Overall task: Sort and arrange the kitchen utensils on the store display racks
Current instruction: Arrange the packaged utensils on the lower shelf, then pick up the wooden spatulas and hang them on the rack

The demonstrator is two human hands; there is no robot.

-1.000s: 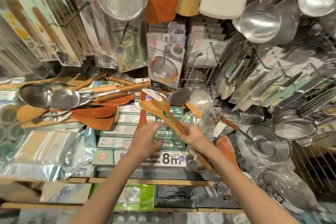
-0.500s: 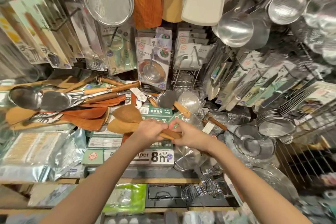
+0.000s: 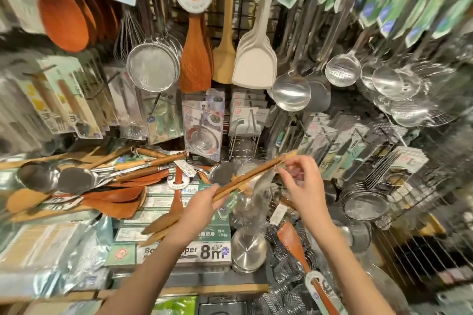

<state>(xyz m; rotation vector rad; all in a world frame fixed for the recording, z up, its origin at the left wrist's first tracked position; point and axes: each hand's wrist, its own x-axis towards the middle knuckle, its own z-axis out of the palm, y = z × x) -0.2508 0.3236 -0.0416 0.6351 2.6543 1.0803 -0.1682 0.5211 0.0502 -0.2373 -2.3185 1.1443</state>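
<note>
The left hand (image 3: 202, 210) has lifted the wooden spoons (image 3: 230, 186) off the pile, gripping their handles. The right hand (image 3: 304, 186) pinches what may be their tag, ready for hanging.

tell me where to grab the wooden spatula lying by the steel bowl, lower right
Grip the wooden spatula on its bare handle, between the blade and the white label sleeve. Come from above: it lies flat on the wire strainers, blade pointing up-left, with the steel bowl close on its left. That stretch looks the least crowded.
</note>
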